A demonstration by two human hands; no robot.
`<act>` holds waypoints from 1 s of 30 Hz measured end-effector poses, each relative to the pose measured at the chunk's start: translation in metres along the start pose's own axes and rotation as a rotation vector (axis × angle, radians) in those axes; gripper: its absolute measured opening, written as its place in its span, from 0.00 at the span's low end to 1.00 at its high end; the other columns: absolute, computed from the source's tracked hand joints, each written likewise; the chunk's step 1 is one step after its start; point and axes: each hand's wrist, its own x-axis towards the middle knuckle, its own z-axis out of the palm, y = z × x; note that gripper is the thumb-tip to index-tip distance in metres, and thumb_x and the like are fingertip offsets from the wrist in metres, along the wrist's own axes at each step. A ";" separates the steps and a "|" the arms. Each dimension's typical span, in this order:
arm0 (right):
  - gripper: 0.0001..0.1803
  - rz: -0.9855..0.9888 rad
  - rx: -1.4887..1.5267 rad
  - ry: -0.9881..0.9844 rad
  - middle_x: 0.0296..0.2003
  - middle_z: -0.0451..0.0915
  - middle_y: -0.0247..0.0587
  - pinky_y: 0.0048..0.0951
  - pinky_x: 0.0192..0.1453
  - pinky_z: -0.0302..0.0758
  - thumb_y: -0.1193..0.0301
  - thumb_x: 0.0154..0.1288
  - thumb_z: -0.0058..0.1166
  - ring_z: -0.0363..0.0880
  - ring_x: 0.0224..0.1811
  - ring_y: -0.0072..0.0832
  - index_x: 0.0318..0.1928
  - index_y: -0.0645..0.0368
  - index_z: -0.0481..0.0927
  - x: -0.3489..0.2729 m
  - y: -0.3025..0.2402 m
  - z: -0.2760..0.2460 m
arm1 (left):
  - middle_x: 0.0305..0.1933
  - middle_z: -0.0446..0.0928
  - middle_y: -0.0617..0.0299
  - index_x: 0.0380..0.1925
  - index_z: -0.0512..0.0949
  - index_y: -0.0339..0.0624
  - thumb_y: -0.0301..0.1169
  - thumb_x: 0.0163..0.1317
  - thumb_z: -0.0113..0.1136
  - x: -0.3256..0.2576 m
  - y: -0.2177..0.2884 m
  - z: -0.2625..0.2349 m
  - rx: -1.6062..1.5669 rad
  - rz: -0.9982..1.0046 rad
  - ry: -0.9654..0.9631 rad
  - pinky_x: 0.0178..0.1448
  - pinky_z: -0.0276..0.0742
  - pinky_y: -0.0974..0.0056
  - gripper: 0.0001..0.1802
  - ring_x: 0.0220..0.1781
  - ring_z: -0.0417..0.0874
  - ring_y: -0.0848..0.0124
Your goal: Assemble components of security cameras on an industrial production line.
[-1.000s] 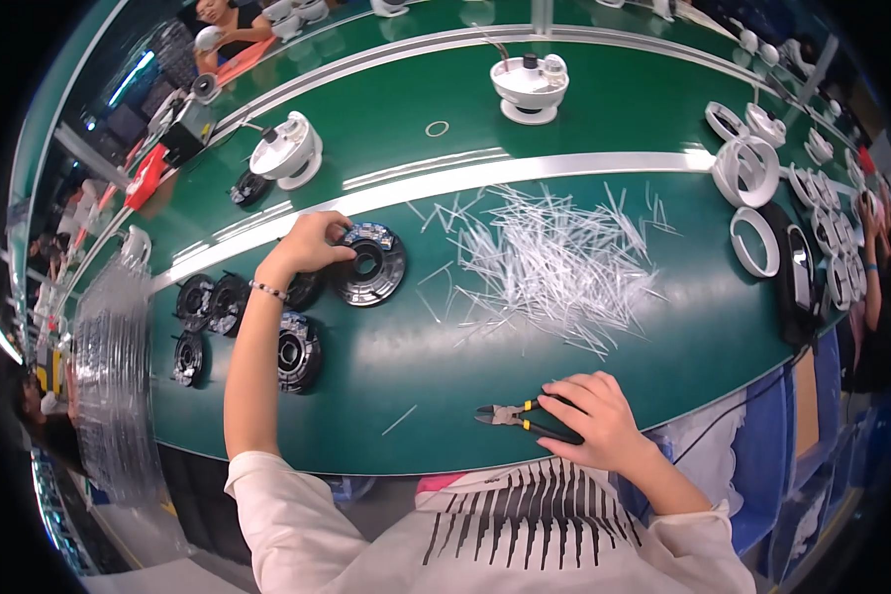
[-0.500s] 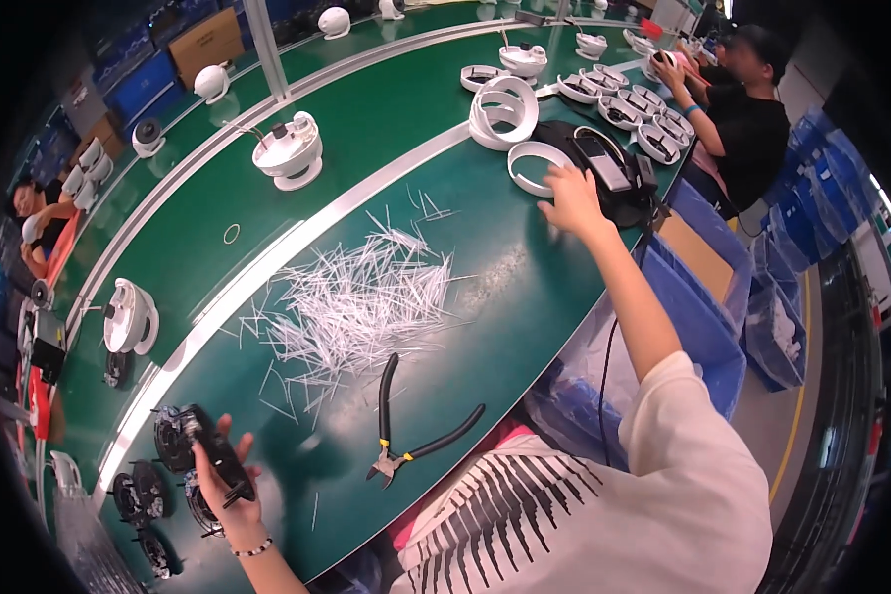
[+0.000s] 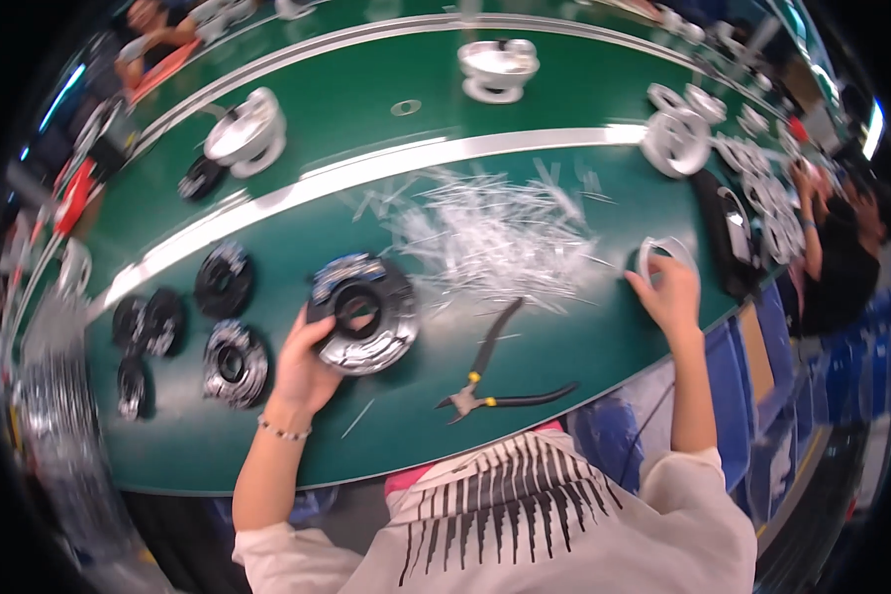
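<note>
In my left hand (image 3: 303, 368) is a black ring-shaped part (image 3: 394, 322), gripped by its left edge and raised above the table. Its open centre faces up, and its lower half shines silvery. My right hand (image 3: 671, 302) has its fingers closed on a white plastic ring (image 3: 653, 249), over the right side of the green table. Between the hands lies a loose heap of thin white strips (image 3: 495, 238), perhaps cable ties. Just below that heap, diagonal cutters (image 3: 480, 398) with black handles lie spread apart.
Several similar black parts (image 3: 236, 364) lie at the left. White housings (image 3: 246, 134) stand on the far green surface beyond a pale rail. Stacked white rings (image 3: 675, 144) and a black device (image 3: 728, 238) sit at the right. Another person (image 3: 841, 257) sits beyond them.
My right hand has picked up the white ring and drawn it away from the black device. My left hand has turned the black part so its round side shows. The view has swung right.
</note>
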 end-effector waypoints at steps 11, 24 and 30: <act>0.58 0.045 0.146 -0.232 0.57 0.59 0.51 0.38 0.63 0.53 0.61 0.27 0.71 0.55 0.59 0.45 0.61 0.60 0.53 0.000 0.030 -0.017 | 0.46 0.72 0.57 0.47 0.68 0.35 0.33 0.61 0.44 -0.010 0.005 0.002 0.309 0.120 0.025 0.51 0.71 0.66 0.17 0.47 0.75 0.70; 0.61 -0.508 0.760 -0.195 0.58 0.55 0.58 0.43 0.62 0.51 0.51 0.25 0.71 0.53 0.60 0.50 0.60 0.67 0.54 0.002 -0.230 -0.017 | 0.45 0.73 0.55 0.46 0.69 0.35 0.44 0.61 0.37 0.007 -0.005 0.050 0.006 -0.093 0.074 0.52 0.72 0.61 0.25 0.47 0.75 0.66; 0.60 -0.459 0.790 -0.128 0.58 0.54 0.58 0.45 0.61 0.53 0.53 0.24 0.71 0.53 0.59 0.50 0.59 0.67 0.55 -0.004 -0.244 -0.003 | 0.53 0.67 0.53 0.55 0.62 0.37 0.53 0.58 0.34 -0.001 -0.006 0.051 -0.270 -0.107 -0.103 0.58 0.65 0.59 0.35 0.54 0.70 0.63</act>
